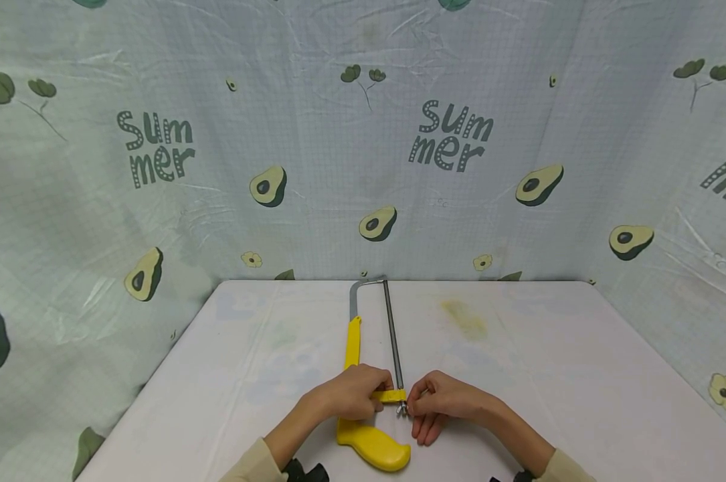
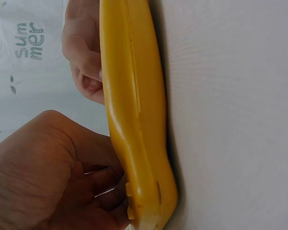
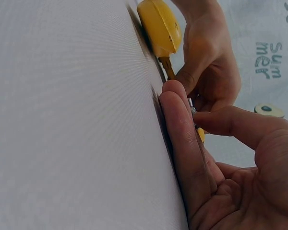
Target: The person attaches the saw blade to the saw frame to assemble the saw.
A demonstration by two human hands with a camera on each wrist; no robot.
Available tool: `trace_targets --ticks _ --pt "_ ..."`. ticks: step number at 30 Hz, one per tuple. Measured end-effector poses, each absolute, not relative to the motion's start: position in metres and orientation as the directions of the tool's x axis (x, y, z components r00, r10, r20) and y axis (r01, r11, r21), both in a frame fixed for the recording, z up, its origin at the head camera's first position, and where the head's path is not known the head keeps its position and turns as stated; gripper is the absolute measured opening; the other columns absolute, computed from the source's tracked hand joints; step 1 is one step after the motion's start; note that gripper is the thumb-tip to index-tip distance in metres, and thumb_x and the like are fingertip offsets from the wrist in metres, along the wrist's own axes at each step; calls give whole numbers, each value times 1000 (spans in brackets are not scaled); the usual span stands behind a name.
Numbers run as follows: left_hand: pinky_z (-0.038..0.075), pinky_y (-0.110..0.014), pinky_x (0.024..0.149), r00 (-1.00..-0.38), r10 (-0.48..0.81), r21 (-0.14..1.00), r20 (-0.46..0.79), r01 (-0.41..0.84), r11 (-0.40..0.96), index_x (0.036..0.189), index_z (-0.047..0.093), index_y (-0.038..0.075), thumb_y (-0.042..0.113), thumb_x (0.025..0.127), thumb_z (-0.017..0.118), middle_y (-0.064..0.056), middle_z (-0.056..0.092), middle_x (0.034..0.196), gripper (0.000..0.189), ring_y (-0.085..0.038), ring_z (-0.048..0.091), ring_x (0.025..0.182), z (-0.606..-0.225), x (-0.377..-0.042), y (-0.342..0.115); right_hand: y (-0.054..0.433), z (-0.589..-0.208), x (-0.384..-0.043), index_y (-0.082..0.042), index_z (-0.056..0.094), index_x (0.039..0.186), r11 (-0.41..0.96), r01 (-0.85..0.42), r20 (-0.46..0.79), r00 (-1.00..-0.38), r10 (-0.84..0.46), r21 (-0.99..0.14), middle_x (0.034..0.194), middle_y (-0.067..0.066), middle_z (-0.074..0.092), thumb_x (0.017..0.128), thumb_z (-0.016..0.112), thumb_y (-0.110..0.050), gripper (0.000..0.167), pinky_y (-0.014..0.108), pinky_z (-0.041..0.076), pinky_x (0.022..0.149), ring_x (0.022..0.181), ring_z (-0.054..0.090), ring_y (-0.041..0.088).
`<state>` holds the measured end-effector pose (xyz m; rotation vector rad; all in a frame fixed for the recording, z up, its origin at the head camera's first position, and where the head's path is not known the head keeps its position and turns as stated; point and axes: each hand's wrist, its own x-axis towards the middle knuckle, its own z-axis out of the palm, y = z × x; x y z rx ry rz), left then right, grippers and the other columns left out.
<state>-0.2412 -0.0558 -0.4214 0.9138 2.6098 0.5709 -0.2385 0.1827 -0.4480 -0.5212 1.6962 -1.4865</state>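
A hacksaw lies on the table, its yellow handle (image 1: 375, 447) toward me and its grey metal frame (image 1: 353, 301) reaching to the far edge. The blade (image 1: 393, 328) runs along its right side. My left hand (image 1: 355, 393) grips the yellow frame near the short crosspiece (image 1: 390, 396) that holds the blade's near end. At that end sits a metal wing nut (image 1: 401, 409), and the thumb and forefinger of my right hand (image 1: 437, 402) pinch at it. In the right wrist view, the thumb meets the small metal fitting (image 3: 192, 109), while the lower fingers (image 3: 180, 129) lie extended along the tabletop.
The white table (image 1: 519, 348) carries a yellowish stain (image 1: 464, 318) right of the blade. A pale curtain (image 1: 314, 134) printed with avocados and lettering stands behind the table and at both sides. Beige sleeves (image 1: 255, 463) and black wrist gear (image 1: 307, 471) show at the bottom.
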Motion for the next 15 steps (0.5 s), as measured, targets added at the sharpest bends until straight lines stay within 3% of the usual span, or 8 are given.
trace_targets --ticks 15 --pt "43 -20 73 -747 643 472 -168 512 717 107 67 17 8 91 72 11 56 84 19 -5 49 76 -420 -239 -55 184 -449 -237 6 65 104 215 204 -295 -586 -754 -955 77 6 75 98 63 -14 21 27 60 61 65 75 12"
